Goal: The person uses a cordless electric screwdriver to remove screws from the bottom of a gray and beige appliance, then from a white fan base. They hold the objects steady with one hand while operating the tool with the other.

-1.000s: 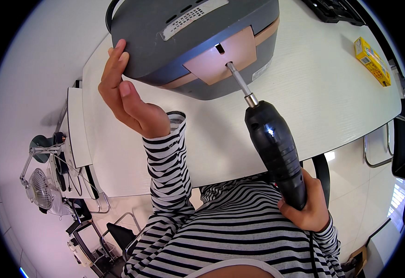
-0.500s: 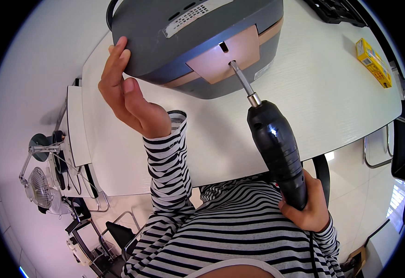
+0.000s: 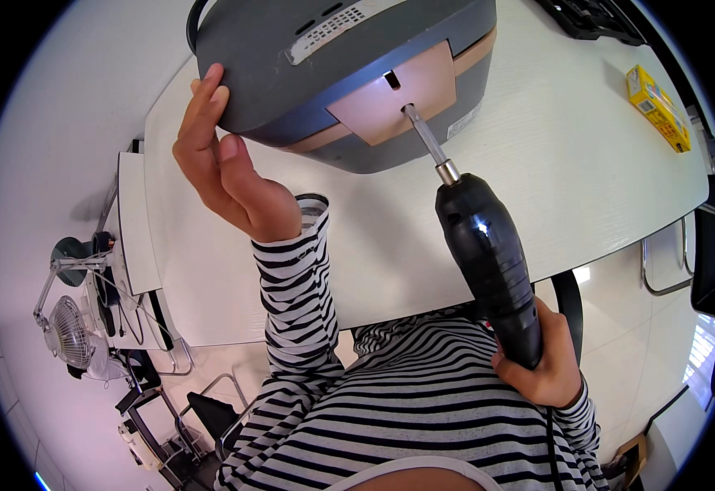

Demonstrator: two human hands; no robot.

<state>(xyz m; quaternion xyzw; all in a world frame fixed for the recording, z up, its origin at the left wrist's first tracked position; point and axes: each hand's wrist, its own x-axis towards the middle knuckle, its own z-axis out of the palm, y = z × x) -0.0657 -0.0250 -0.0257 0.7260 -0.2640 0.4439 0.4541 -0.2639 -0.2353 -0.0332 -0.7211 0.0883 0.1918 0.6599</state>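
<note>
A dark grey, rounded appliance (image 3: 292, 90) with a copper-coloured band rests on the white table. On its near side sits a copper-coloured panel (image 3: 366, 112) with a dark slot and a hole. My right hand (image 3: 550, 364) is wrapped round the rear end of a black power screwdriver (image 3: 484, 245). Its long metal bit (image 3: 427, 135) points up and left, with the tip at the hole in the panel. My left hand (image 3: 231, 168) lies against the appliance's left end, fingers stretched upward and fingertips touching the casing, thumb apart from them.
On the white table (image 3: 595, 196), a yellow box (image 3: 658, 110) lies to the right. A black open case (image 3: 591, 20) is at the far right. To the left are a fan (image 3: 69, 331) and a black chair (image 3: 214, 417). A dark chair (image 3: 708, 254) stands beyond the table's right edge.
The appliance has shifted very slightly leftward in view, and the screwdriver with it. Both hands keep their places, and the bit's tip stays at the panel's hole.
</note>
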